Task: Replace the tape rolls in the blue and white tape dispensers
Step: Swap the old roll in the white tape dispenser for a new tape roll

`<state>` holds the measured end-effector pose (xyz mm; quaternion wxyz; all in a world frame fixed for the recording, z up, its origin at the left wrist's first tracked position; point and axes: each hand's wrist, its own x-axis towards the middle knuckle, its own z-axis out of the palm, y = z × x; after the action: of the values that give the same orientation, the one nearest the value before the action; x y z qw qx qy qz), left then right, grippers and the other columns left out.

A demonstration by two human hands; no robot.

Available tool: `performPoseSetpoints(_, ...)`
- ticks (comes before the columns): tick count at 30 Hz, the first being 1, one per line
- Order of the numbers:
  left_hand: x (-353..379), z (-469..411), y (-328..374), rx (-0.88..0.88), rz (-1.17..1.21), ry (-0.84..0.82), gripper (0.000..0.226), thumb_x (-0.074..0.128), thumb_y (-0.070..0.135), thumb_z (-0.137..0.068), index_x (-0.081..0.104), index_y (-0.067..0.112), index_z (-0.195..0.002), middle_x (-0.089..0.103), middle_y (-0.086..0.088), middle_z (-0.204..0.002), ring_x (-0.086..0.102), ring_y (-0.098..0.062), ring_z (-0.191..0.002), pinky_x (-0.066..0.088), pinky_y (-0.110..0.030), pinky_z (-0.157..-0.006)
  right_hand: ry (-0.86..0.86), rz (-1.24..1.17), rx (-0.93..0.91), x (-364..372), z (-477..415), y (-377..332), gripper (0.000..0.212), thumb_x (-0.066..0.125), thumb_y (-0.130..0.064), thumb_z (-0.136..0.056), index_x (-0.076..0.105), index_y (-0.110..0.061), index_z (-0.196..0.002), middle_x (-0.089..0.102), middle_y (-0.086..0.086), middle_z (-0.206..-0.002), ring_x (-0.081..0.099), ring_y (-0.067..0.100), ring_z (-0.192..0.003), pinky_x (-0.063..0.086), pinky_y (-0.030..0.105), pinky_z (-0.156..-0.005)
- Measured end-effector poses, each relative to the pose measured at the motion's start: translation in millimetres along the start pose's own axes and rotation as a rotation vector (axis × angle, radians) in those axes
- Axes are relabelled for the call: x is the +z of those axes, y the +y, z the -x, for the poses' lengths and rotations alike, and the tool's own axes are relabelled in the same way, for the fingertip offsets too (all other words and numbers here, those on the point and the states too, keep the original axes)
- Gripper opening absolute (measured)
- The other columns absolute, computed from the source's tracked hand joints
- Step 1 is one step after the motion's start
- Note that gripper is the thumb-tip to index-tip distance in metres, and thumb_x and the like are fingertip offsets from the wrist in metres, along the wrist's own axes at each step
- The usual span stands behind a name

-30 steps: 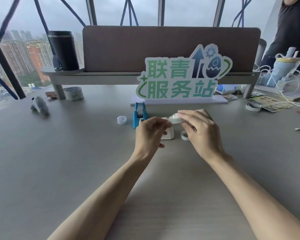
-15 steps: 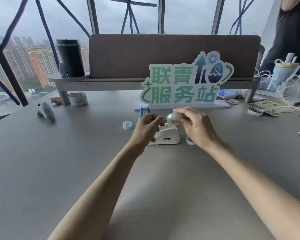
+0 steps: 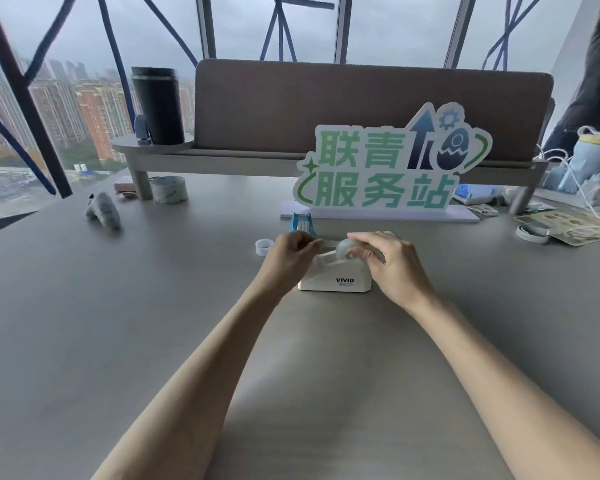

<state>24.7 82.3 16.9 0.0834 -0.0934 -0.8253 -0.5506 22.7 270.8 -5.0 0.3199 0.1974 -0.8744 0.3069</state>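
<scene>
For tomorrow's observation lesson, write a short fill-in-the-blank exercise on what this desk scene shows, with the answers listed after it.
1. The word printed on the white tape dispenser is ____.
2. The right hand holds a tape roll above the ____ dispenser.
3. The blue tape dispenser stands ____ the left hand, nearer the sign.
4. The black cup stands on the ____.

Answers: VIVID; white; behind; shelf

Bare desk (image 3: 153, 341) lies open near; sign (image 3: 388, 168) and blue dispenser (image 3: 302, 223) block behind
</scene>
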Motion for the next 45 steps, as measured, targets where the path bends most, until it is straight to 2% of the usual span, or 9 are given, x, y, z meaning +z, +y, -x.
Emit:
performPoseSetpoints(5, -0.7, -3.5, -2.7, -0.03, -0.078, 0.045, 0.022, 0.059, 0.026, -0.089, 0.07, 0.007, -0.094, 0.059, -0.001, -0.075, 0.051, -0.011, -0.065, 0.041, -0.024, -0.058, -0.044, -0.015, -0.004, 0.2, 0.1, -3.6, 0.024, 0.061, -0.015, -0.09, 0.069, -0.014, -0.113, 0.072, 0.003, -0.11, 0.063, 0.019, -0.104, 0.046, 0.026, -0.09)
performPoseSetpoints(8, 0.1, -1.9, -1.2, -0.025, -0.049, 0.042, 0.019, 0.058, 0.021, -0.088, 0.069, 0.005, -0.089, 0.057, -0.001, -0.072, 0.048, -0.01, -0.061, 0.037, -0.011, -0.046, -0.025, -0.033, 0.033, -4.7, 2.6, -8.6, 0.025, 0.062, -0.018, -0.089, 0.069, -0.015, -0.112, 0.07, 0.001, -0.114, 0.061, 0.014, -0.107, 0.046, 0.026, -0.095)
performPoseSetpoints(11, -0.6, -0.1, 0.2, -0.058, 0.033, 0.03, 0.015, 0.054, 0.016, -0.088, 0.063, 0.008, -0.081, 0.046, 0.002, -0.062, 0.039, -0.009, -0.053, 0.028, -0.008, -0.035, 0.037, -0.046, 0.032, -4.8, 4.3, -12.6, 0.015, 0.062, -0.013, -0.085, 0.073, -0.014, -0.096, 0.07, 0.001, -0.1, 0.064, 0.013, -0.093, 0.052, 0.03, -0.086)
performPoseSetpoints(20, -4.4, -0.8, -2.4, -0.076, 0.077, 0.013, 0.016, 0.053, 0.018, -0.084, 0.057, 0.009, -0.072, 0.041, -0.006, -0.067, 0.03, -0.012, -0.053, 0.022, -0.027, -0.048, 0.06, -0.048, 0.044, 3.0, 8.3, -16.2, 0.015, 0.063, -0.013, -0.082, 0.073, -0.019, -0.092, 0.068, -0.005, -0.093, 0.065, 0.011, -0.079, 0.055, 0.036, -0.074)
performPoseSetpoints(28, -5.7, 1.5, -2.7, -0.113, 0.16, 0.01, 0.018, 0.052, 0.02, -0.088, 0.053, 0.01, -0.073, 0.038, 0.0, -0.062, 0.034, -0.013, -0.054, 0.028, -0.021, -0.044, 0.1, -0.101, 0.144, 8.6, 13.0, -22.2, 0.018, 0.068, -0.015, -0.079, 0.075, -0.02, -0.095, 0.069, -0.005, -0.085, 0.066, 0.01, -0.073, 0.056, 0.035, -0.071)
performPoseSetpoints(35, -11.0, 2.5, 1.0, -0.118, 0.164, 0.06, 0.023, 0.055, 0.019, -0.085, 0.065, -0.002, -0.084, 0.047, 0.0, -0.062, 0.039, -0.013, -0.058, 0.032, -0.021, -0.043, 0.036, -0.063, 0.088, 8.8, 12.3, -19.0, 0.029, 0.068, -0.02, -0.079, 0.069, -0.018, -0.109, 0.065, -0.005, -0.107, 0.062, 0.011, -0.096, 0.053, 0.037, -0.085)
performPoseSetpoints(37, -16.6, 3.3, 1.3, -0.135, 0.175, 0.072, 0.023, 0.054, 0.019, -0.087, 0.068, 0.0, -0.089, 0.048, 0.001, -0.062, 0.04, -0.013, -0.059, 0.035, -0.023, -0.044, -0.075, -0.077, 0.096, 11.2, 13.5, -17.4, 0.047, 0.069, -0.027, -0.082, 0.057, -0.018, -0.127, 0.057, -0.006, -0.123, 0.053, 0.008, -0.113, 0.044, 0.027, -0.098)
performPoseSetpoints(39, -23.1, 4.6, 0.1, -0.155, 0.17, 0.076, 0.02, 0.053, 0.02, -0.087, 0.068, 0.007, -0.083, 0.049, 0.001, -0.063, 0.04, -0.014, -0.062, 0.036, -0.024, -0.045, -0.196, -0.081, 0.135, 13.1, 13.4, -16.2, 0.065, 0.068, -0.034, -0.085, 0.04, -0.017, -0.141, 0.049, -0.007, -0.13, 0.044, 0.005, -0.121, 0.03, 0.014, -0.099)
performPoseSetpoints(45, -41.8, 1.7, -10.3, -0.198, 0.124, 0.094, 0.017, 0.053, 0.023, -0.085, 0.058, 0.012, -0.075, 0.044, -0.004, -0.071, 0.039, -0.018, -0.066, 0.032, -0.023, -0.046, -0.238, -0.125, 0.205, 15.6, 8.8, -7.1, 0.074, 0.072, -0.03, -0.082, 0.032, -0.021, -0.143, 0.051, 0.003, -0.133, 0.049, 0.019, -0.123, 0.039, 0.036, -0.106)
